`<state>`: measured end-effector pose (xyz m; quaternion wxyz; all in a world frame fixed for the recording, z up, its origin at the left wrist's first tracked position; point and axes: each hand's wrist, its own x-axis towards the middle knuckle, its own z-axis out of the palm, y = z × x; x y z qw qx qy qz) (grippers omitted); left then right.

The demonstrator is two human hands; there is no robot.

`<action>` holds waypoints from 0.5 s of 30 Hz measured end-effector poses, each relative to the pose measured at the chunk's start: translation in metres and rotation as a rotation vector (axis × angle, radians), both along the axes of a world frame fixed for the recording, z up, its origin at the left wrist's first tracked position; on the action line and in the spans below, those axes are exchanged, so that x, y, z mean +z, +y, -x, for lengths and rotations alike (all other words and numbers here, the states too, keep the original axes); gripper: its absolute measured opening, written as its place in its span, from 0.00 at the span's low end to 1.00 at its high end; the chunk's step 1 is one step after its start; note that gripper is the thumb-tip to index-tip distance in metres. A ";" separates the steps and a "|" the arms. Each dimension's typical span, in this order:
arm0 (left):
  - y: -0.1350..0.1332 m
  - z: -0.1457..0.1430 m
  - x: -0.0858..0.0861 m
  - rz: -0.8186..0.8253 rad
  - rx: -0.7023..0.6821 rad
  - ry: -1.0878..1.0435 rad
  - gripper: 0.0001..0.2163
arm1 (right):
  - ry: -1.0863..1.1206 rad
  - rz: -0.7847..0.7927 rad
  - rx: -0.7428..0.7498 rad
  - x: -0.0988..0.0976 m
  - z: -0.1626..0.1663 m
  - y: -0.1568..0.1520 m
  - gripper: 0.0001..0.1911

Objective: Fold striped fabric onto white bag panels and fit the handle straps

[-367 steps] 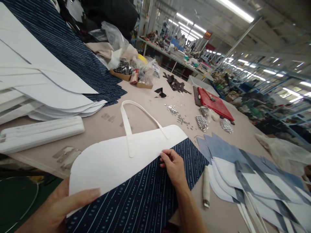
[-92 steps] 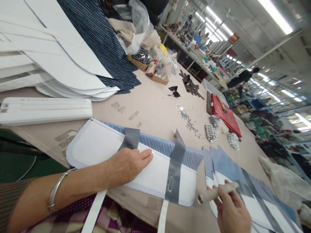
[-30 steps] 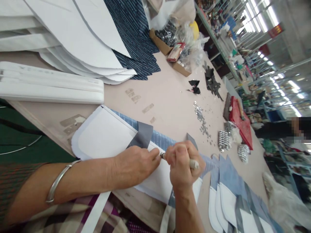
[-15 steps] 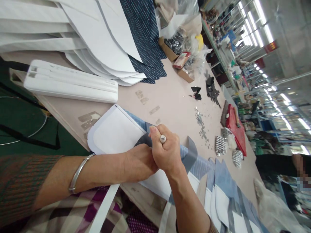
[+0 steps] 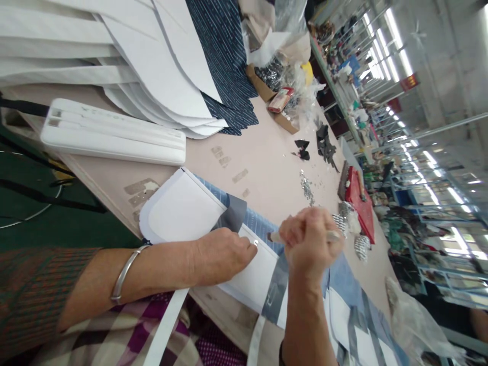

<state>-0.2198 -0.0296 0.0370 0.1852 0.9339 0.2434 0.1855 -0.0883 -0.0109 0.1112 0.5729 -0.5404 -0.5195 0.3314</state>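
Note:
Closed over the white-faced panel, my left hand (image 5: 229, 254) pinches a small shiny piece (image 5: 255, 243) at its fingertips; its exact kind is too small to tell. My right hand (image 5: 310, 241), blurred, is wrapped round a pale pen-like tool (image 5: 281, 237) whose dark tip points left, just above the panel's blue striped edge. The panel (image 5: 183, 206) is white on top with a rounded left end and blue cloth (image 5: 259, 223) along its far side. A dark grey strip (image 5: 234, 211) lies across it by my left hand, and another grey strip (image 5: 275, 292) crosses it further right.
A long white plastic case (image 5: 114, 133) lies at the left edge. Behind it are stacked white pieces (image 5: 163, 66) and navy striped cloth (image 5: 224, 61). Small metal bits (image 5: 306, 185), black scraps (image 5: 326, 145) and a red object (image 5: 360, 203) lie beyond. More blue panels (image 5: 343, 305) are at right.
My right hand has moved right, away from my left hand, and the pen-like tool now shows at its side. My left hand stays almost in place, with the shiny piece now visible.

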 end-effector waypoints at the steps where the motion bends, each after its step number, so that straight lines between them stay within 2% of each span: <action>1: -0.001 0.000 0.000 -0.008 0.001 0.004 0.06 | 0.021 -0.075 -0.030 0.000 0.002 -0.002 0.19; 3: -0.002 0.000 0.000 -0.034 -0.005 0.004 0.06 | 0.059 -0.100 -0.076 -0.004 0.004 -0.006 0.19; 6: -0.002 0.001 0.001 -0.068 -0.006 0.001 0.05 | 0.080 0.060 -0.080 -0.010 -0.003 -0.011 0.16; 7: -0.002 0.001 0.002 -0.070 0.001 0.008 0.05 | 0.089 0.069 -0.082 -0.010 -0.006 -0.012 0.17; 11: 0.003 0.000 0.002 -0.081 0.018 0.046 0.06 | 0.087 -0.028 -0.156 -0.011 -0.015 -0.011 0.21; 15: -0.001 0.004 0.001 -0.093 0.015 0.041 0.05 | -0.047 0.118 -0.175 -0.017 -0.021 -0.022 0.21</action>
